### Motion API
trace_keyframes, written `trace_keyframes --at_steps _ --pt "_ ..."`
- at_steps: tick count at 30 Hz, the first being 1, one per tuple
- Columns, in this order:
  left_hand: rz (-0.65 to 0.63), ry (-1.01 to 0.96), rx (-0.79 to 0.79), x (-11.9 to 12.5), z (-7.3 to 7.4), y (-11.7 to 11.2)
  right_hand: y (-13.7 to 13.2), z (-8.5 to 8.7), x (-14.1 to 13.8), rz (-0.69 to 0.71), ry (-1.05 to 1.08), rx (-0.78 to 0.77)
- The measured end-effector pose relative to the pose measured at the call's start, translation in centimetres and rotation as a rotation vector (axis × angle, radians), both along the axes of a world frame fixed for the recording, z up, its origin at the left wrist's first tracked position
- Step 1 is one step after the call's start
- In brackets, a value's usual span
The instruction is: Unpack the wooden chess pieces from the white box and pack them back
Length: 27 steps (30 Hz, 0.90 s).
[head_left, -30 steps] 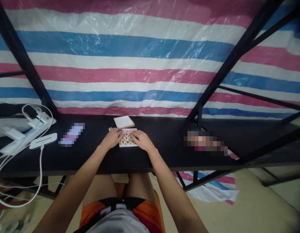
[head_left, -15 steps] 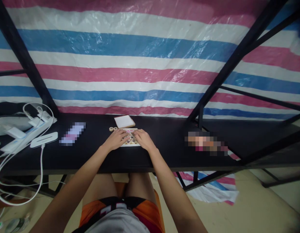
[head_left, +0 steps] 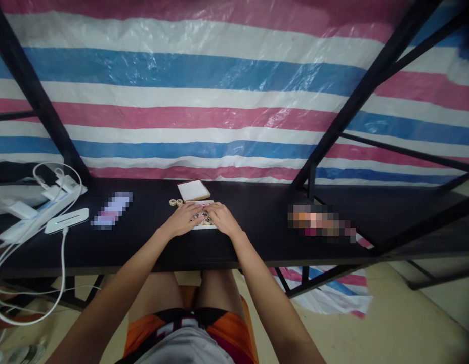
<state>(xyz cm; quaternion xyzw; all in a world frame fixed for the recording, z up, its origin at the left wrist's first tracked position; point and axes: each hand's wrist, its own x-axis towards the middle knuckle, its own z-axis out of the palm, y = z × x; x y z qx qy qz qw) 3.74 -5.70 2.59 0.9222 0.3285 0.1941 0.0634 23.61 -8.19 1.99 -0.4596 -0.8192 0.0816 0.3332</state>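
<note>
A shallow white box (head_left: 204,227) of round Chinese chess pieces (head_left: 207,221) sits on the black table in front of me. My left hand (head_left: 182,219) lies over its left side, fingers stretched across the pieces. From the right, my right hand (head_left: 222,218) reaches over the box with its fingers extended too, and the fingertips of both hands come close together. Neither hand visibly grips a piece, and much of the box is hidden beneath them. Two loose chess pieces (head_left: 175,202) rest on the table just beyond my left hand.
Behind the box lies a box lid (head_left: 194,190), its white side up. Further left are a blurred phone-like thing (head_left: 112,210), a white device (head_left: 67,220) on a cable and a power strip (head_left: 40,212). A blurred-out item (head_left: 320,222) is at the right. Black frame bars flank the table.
My right hand has moved left and inward over the box, bringing its fingertips nearer to my left hand's and covering more of the pieces. The view has shifted slightly.
</note>
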Motion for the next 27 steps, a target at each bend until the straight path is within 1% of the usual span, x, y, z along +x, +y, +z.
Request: trace_keyframes --at_steps 4,13,20,24,27 --pt "0.000 0.022 -0.033 0.2 0.3 -0.3 0.0 0.1 0.1 -0.032 -0.006 -0.006" --pt "-0.031 0.001 -0.051 0.1 0.1 0.0 0.3 -0.5 0.8 -0.134 0.155 -0.057" --pt "-0.037 -0.016 -0.014 0.2 0.3 -0.4 0.4 -0.5 0.9 -0.136 0.123 0.009" --pt "-0.040 0.006 -0.032 0.3 0.2 -0.4 0.3 -0.3 0.7 -0.091 0.091 -0.022" --pt "-0.047 0.009 -0.043 0.3 0.0 -0.4 0.3 -0.2 0.5 -0.090 0.077 -0.042"
